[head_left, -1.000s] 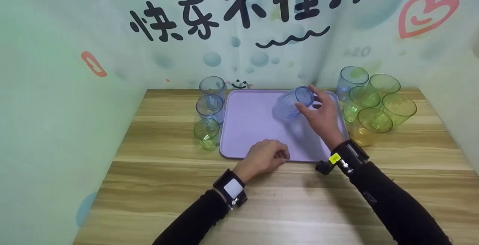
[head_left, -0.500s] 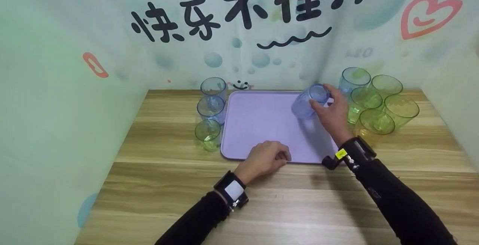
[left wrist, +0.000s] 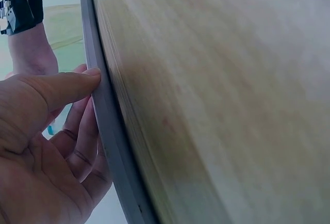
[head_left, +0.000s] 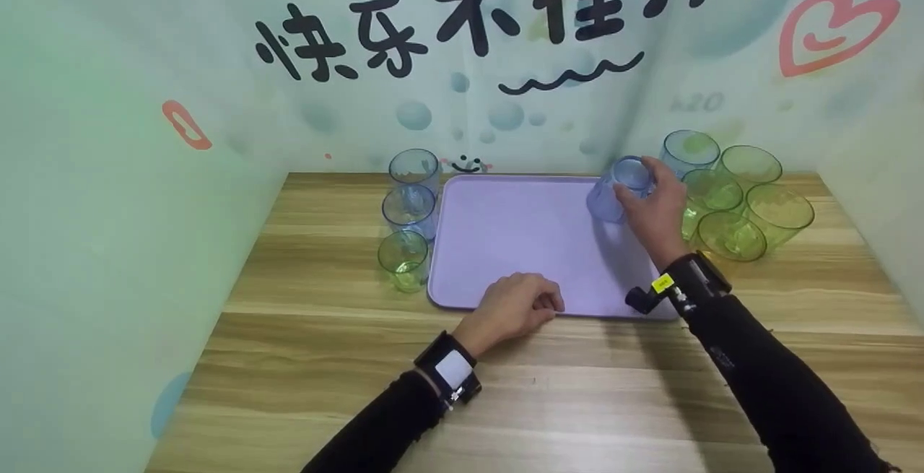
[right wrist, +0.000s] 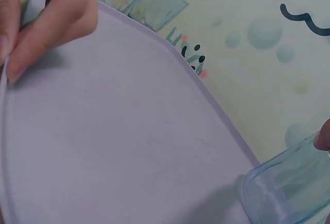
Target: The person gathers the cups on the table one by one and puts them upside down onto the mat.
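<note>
My right hand [head_left: 658,213] holds a clear blue cup [head_left: 608,197] by its base end, between thumb and fingers. The cup is upside down and slightly tilted, over the back right corner of a lilac tray [head_left: 520,235]. Its mouth [right wrist: 252,198] faces the tray in the right wrist view; whether it touches is hard to tell. My left hand [head_left: 514,305] pinches the tray's front rim [left wrist: 105,100], thumb on the outside and fingers over the inside.
Left of the tray stand two blue cups [head_left: 408,206] and a green cup [head_left: 403,260] in a row. Close by on the right are a blue cup [head_left: 689,149] and several green and yellowish cups [head_left: 779,213]. A printed cloth backdrop [head_left: 462,126] rises behind the wooden table [head_left: 548,386].
My right hand has carried the blue cup rightward across the tray to its back right corner, tipping it more upside down. My left hand has stayed at the front rim.
</note>
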A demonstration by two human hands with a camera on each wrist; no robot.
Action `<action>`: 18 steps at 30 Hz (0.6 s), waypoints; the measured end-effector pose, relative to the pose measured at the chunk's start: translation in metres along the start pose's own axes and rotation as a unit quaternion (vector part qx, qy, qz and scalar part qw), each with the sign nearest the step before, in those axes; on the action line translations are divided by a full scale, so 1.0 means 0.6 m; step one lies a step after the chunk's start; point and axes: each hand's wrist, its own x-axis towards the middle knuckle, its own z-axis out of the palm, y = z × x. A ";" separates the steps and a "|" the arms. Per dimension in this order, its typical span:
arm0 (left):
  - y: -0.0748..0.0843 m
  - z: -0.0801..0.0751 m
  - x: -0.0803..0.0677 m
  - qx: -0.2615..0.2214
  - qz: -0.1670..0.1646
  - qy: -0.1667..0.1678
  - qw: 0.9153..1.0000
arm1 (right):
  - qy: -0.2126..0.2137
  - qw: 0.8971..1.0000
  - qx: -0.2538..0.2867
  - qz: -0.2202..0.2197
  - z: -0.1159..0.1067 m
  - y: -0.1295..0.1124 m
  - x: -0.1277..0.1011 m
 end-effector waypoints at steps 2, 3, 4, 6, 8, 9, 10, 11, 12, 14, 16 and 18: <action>0.000 0.000 -0.001 -0.001 0.000 0.001 1.000 | 0.000 1.000 -0.002 -0.001 0.002 0.000 0.003; 0.000 0.000 -0.002 0.000 -0.002 0.002 1.000 | -0.002 1.000 0.000 -0.002 0.003 0.000 0.004; 0.000 -0.001 -0.002 0.000 -0.003 0.002 1.000 | -0.004 1.000 0.000 -0.002 0.004 -0.001 0.005; 0.000 -0.002 -0.002 0.000 -0.004 0.002 1.000 | -0.010 1.000 -0.001 0.000 0.005 -0.002 0.009; 0.000 -0.002 -0.002 -0.001 -0.005 0.002 1.000 | -0.017 1.000 -0.004 0.007 0.005 -0.003 0.012; 0.000 -0.002 -0.002 -0.002 -0.005 0.001 1.000 | -0.020 1.000 -0.007 0.013 0.004 -0.003 0.013; 0.000 -0.002 -0.002 -0.003 -0.005 0.000 1.000 | -0.022 1.000 -0.011 0.017 0.003 -0.003 0.015; 0.001 -0.002 -0.002 -0.003 -0.006 -0.001 1.000 | -0.024 0.999 -0.016 0.019 0.001 -0.003 0.017; 0.001 -0.001 -0.002 -0.004 -0.007 -0.002 1.000 | -0.027 0.999 -0.020 0.022 0.000 -0.003 0.018; 0.001 -0.001 -0.002 -0.005 -0.011 -0.003 1.000 | -0.033 0.999 -0.026 0.026 -0.003 -0.003 0.020; 0.001 0.000 -0.002 -0.004 -0.013 -0.005 1.000 | -0.037 0.998 -0.031 0.026 -0.004 -0.003 0.023; 0.001 0.001 -0.001 -0.002 -0.012 -0.003 1.000 | -0.038 0.998 -0.038 0.024 -0.004 -0.001 0.026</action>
